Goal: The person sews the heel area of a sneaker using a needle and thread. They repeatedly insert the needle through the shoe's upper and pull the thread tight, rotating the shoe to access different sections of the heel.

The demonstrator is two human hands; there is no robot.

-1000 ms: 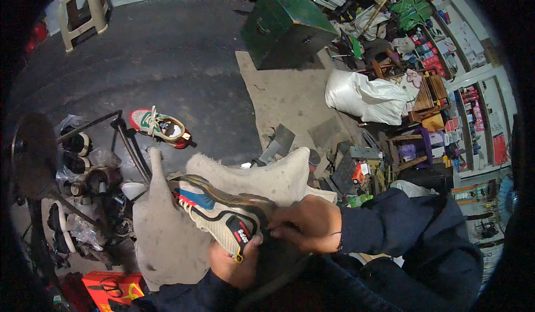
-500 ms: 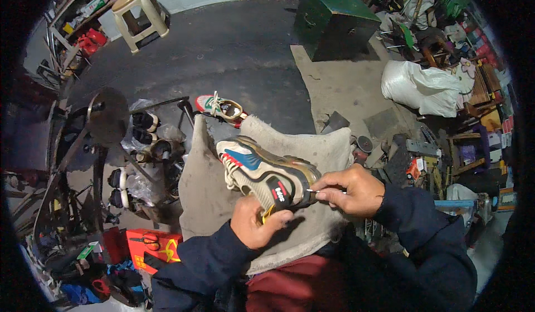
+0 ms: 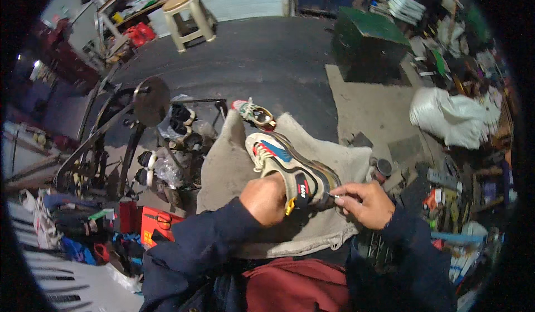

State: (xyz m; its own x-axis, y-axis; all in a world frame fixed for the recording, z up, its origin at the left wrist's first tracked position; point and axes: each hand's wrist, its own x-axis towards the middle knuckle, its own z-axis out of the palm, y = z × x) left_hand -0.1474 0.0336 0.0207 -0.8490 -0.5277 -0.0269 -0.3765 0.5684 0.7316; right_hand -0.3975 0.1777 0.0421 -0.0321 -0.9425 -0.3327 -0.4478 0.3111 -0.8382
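Note:
A beige sneaker (image 3: 292,170) with blue, red and black parts lies on its side on a grey-white cloth (image 3: 228,170) over my lap, toe pointing away to the left. My left hand (image 3: 264,199) reaches into the shoe's opening and holds it there; its fingers are hidden inside. Beside it a yellow tab (image 3: 290,205) sticks out at the collar. At the heel, close to the sole edge, my right hand (image 3: 365,203) pinches a thin metal tool between thumb and forefinger; its tip meets the shoe. A second sneaker (image 3: 254,114) with red and green parts sits beyond the cloth.
A dark metal stand with a round plate (image 3: 151,101) rises on the left, near several other shoes (image 3: 181,119). Scissors (image 3: 161,219) lie on a red box (image 3: 150,231). Farther off are a stool (image 3: 188,19), a green chest (image 3: 370,44) and a white sack (image 3: 448,117). Tools crowd the right.
My left hand has moved from the shoe's collar into its opening. My right hand keeps its pinch at the heel. The whole view has shifted, with things appearing farther right.

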